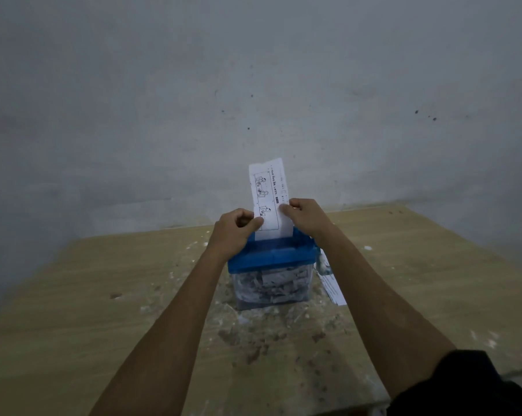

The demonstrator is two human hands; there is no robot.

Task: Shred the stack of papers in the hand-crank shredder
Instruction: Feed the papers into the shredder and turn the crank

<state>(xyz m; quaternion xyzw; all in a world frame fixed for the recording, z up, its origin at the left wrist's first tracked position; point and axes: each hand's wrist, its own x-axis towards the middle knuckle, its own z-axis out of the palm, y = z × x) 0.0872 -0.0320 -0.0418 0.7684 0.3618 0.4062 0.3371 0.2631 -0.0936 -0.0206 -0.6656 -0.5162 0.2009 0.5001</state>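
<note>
Paper strip (269, 199) upright in blue shredder (271, 255), left hand (234, 232) and right hand (303, 216) grip pinching its edges

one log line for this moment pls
left hand pinches paper strip | right hand pinches strip | strip upright in shredder slot | bin holds shreds

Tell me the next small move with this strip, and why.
Probably free the right hand to turn the crank while the left hand steadies the paper strip: both hands pinch it upright, its lower end already in the blue shredder slot.
</note>
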